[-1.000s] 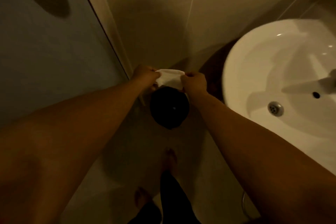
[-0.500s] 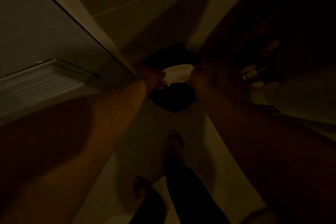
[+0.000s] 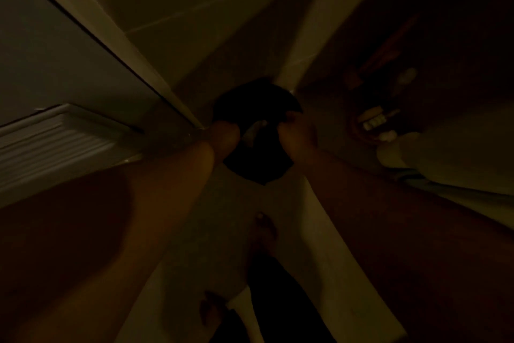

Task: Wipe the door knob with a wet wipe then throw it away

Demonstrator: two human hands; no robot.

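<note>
Dimly, a pale crumpled wet wipe [image 3: 254,128] over the black bin [image 3: 257,159]

Your forearms are bare, with no sleeves, watch or rings visible in the dim light. Your left hand [image 3: 224,134] and right hand [image 3: 297,134] are ungloved. Your feet are bare below dark trousers [image 3: 278,301].

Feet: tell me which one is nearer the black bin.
The foot higher in the head view, just below the black bin. The other foot sits lower left, near the frame's bottom.
</note>
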